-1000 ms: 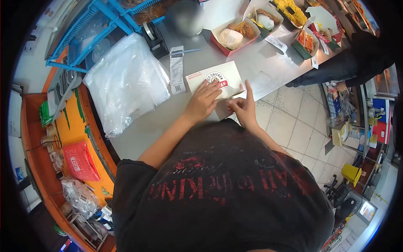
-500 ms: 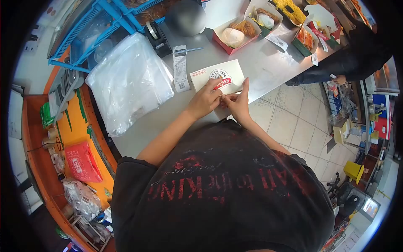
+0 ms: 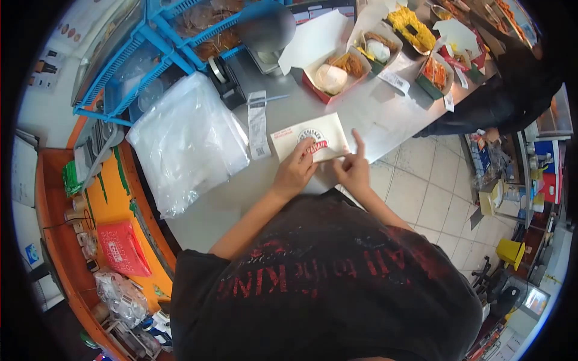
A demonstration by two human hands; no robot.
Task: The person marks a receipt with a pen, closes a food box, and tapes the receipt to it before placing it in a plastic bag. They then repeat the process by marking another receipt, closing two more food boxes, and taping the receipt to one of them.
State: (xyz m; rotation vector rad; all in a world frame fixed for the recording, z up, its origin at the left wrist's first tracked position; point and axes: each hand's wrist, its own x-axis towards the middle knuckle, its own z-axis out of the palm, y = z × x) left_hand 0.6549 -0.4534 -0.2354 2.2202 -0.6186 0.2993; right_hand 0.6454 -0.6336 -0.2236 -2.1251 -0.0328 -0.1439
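Note:
A closed cream box (image 3: 286, 138) with a red and black chicken logo lies on the metal table (image 3: 241, 191) near its front edge. My left hand (image 3: 296, 170) rests on the box's near side, its fingers closed around the edge and over the logo. At the box's right corner is my right hand (image 3: 354, 168), index finger pointing up, thumb and other fingers pressed together at the corner; whether anything small is between them is hidden. Just left of the box lies a long paper receipt (image 3: 257, 123).
A stack of clear plastic bags (image 3: 186, 141) lies at the left, below blue baskets (image 3: 129, 78). An open box of rice and chicken (image 3: 331, 78) stands behind, with more food boxes (image 3: 435, 75) at the right. Another person's dark-clothed leg (image 3: 475, 111) is beside the table.
The view has tilted, so the table's contents appear lower and more of the open box's lid shows. My right hand's fingers have shifted slightly at the box's corner.

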